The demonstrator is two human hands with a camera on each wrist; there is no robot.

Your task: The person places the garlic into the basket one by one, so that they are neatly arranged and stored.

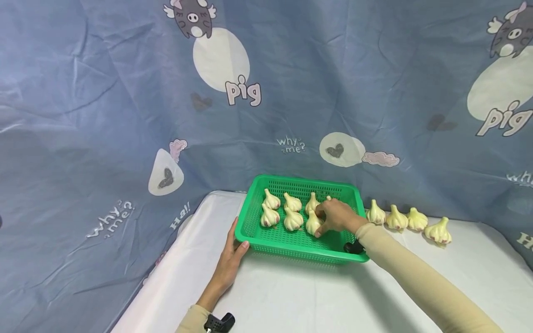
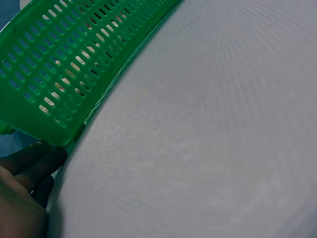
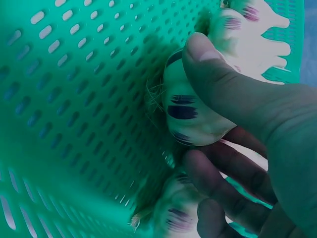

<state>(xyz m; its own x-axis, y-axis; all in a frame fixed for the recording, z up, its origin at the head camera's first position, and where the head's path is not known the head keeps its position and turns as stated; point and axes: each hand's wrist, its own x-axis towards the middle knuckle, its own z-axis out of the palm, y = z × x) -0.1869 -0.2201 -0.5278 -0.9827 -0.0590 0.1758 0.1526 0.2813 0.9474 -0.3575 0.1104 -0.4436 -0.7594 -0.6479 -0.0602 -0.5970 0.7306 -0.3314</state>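
Observation:
A green plastic basket [image 1: 291, 247] sits on the table with several garlic bulbs in it, standing in front and back rows. My left hand [image 1: 228, 261] holds the basket's front left corner, thumb at the front rim and fingers along the left side; in the left wrist view its fingers [image 2: 47, 163] touch the basket's lower corner. Inside the basket, my right hand [image 1: 337, 215] pinches a garlic bulb [image 3: 181, 106] between thumb and fingers, in the front row. Another garlic bulb [image 3: 181, 208] lies beside its fingers. The hand partly covers a bulb behind it.
Right of the basket, several more garlic bulbs [image 1: 397, 219] stand in a line on the white tablecloth [image 1: 291, 296]. A blue curtain [image 1: 266, 115] printed with pigs hangs behind the table and down its left side. Each wrist carries a small black camera [image 1: 220, 322].

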